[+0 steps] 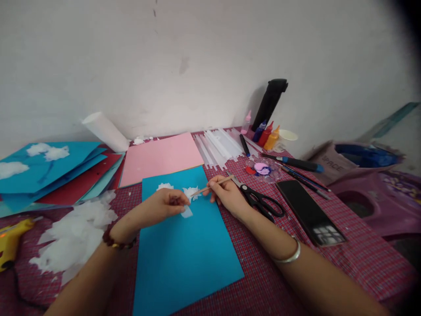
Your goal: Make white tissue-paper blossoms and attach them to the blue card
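A sheet of blue paper lies in front of me with two ruffled white tissue clusters on its upper part. My left hand pinches a small piece of white tissue paper just below the right tissue cluster. The left tissue cluster shows partly behind that hand. In my right hand is a thin wooden stick, held like a pen. Its tip points left and down to the right cluster; whether it touches is too small to tell.
Black scissors and a phone lie right of my right hand. A paint palette and paint bottles stand behind them. Left are a white tissue pile, a yellow glue gun and blue sheets. Pink paper lies behind.
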Demonstrator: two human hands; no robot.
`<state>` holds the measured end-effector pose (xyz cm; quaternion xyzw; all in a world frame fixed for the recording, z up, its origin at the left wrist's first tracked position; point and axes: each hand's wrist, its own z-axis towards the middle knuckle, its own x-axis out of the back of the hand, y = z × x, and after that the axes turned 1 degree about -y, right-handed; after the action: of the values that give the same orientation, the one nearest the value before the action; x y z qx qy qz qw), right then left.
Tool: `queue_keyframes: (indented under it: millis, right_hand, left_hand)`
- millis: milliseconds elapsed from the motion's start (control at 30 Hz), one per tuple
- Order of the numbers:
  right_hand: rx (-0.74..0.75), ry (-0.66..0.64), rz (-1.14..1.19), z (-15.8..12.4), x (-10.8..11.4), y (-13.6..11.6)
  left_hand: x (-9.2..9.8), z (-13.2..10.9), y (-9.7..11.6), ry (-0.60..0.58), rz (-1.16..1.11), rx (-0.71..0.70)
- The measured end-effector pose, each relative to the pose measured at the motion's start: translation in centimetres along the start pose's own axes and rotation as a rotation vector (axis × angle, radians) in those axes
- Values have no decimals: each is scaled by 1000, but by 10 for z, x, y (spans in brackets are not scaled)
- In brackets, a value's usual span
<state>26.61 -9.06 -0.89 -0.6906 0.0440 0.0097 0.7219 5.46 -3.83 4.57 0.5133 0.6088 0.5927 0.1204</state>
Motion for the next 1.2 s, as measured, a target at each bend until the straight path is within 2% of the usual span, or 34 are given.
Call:
queue_keyframes:
  millis: [100, 267, 367, 533, 767, 967, 1100, 1200]
  right_hand:
    - [1, 16, 3, 0, -1, 0]
    - [10, 94, 63, -5, -1, -2]
    - [13, 149, 119, -13, -1, -7]
    - [104, 38, 22, -24, -5, -12]
    - [226, -21, -203, -27, -8, 0]
    - [366, -54, -572, -32, -8, -6]
    - [528, -157, -819, -35, -13, -13]
    - [570, -234, -1008, -39, -18, -15]
  left_hand:
    - [-17, 5, -1, 70, 30, 12]
    - [-40, 16, -13, 414, 267, 26]
    - [-43, 18, -21, 513, 262, 22]
    - [-43, 20, -27, 556, 180, 6]
    - [-44, 23, -28, 596, 114, -9]
    - [-44, 23, -27, 668, 110, -42]
    - [-43, 24, -31, 775, 95, -64]
    - [-43, 24, -33, 799, 86, -81]
